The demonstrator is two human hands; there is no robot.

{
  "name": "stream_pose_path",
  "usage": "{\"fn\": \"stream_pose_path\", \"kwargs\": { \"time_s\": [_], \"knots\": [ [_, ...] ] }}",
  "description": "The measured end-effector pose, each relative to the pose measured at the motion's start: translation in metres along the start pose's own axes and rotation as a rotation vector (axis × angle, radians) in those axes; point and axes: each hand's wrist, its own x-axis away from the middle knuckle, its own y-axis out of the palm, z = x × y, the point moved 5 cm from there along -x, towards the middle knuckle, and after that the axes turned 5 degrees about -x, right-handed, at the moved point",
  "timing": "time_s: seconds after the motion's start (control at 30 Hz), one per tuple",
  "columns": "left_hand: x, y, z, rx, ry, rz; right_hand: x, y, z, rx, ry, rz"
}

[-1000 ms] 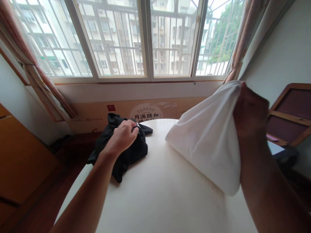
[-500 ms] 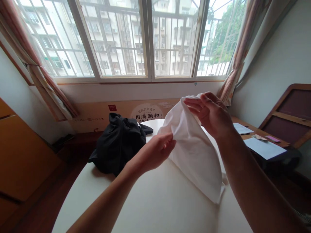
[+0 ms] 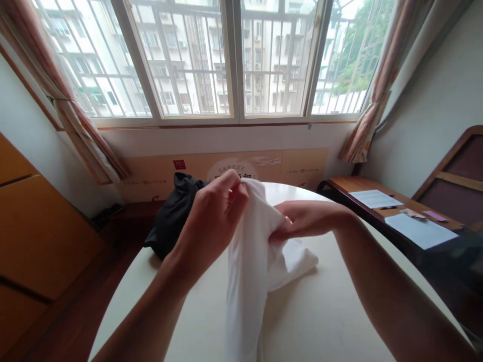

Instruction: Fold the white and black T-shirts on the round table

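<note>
Holding cloth [image 3: 251, 286] between left hand [image 3: 211, 226] and right hand [image 3: 305, 218], black garment [image 3: 173, 216] behind

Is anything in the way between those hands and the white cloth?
No, nothing is in the way. The left hand and right hand are both right on the white cloth. The black cloth lies behind the left hand on the table, not between them.
</note>
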Motion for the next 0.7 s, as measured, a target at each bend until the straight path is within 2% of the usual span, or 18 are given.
{"fn": "stream_pose_path", "kwargs": {
  "time_s": [0.07, 0.13, 0.2, 0.23, 0.3, 0.37, 0.4, 0.47, 0.53, 0.57, 0.6, 0.7],
  "knots": [
    [0.0, -0.004, 0.0, 0.025, -0.037, 0.04, -0.006, 0.005, 0.003, -0.004, -0.012, -0.008],
    [-0.004, -0.004, -0.009, 0.029, -0.056, -0.009, -0.006, 0.001, 0.001, -0.033, -0.087, 0.048],
    [-0.01, -0.003, -0.027, -0.014, -0.086, -0.071, 0.0, -0.011, -0.003, -0.08, -0.16, 0.16],
    [-0.013, -0.004, -0.036, -0.044, -0.108, -0.089, 0.006, -0.02, -0.005, -0.101, -0.184, 0.259],
    [-0.016, -0.005, -0.05, -0.091, -0.147, -0.102, 0.02, -0.04, -0.008, -0.101, -0.22, 0.54],
    [-0.014, -0.002, -0.052, -0.086, -0.144, -0.142, 0.036, -0.055, -0.014, -0.017, -0.255, 0.846],
    [-0.012, 0.004, -0.05, -0.057, -0.124, -0.193, 0.042, -0.059, -0.019, 0.051, -0.278, 0.989],
    [-0.005, 0.023, -0.04, 0.058, -0.066, -0.378, 0.051, -0.06, -0.03, 0.21, -0.319, 1.216],
    [0.003, 0.043, -0.031, 0.219, -0.037, -0.575, 0.055, -0.058, -0.037, 0.348, -0.342, 1.349],
    [0.005, 0.049, -0.029, 0.304, -0.052, -0.613, 0.057, -0.058, -0.039, 0.403, -0.34, 1.39],
    [0.005, 0.051, -0.029, 0.386, -0.084, -0.588, 0.059, -0.059, -0.038, 0.449, -0.327, 1.424],
    [-0.004, 0.035, -0.037, 0.635, -0.223, -0.294, 0.068, -0.071, -0.026, 0.541, -0.248, 1.516]
  ]
}}
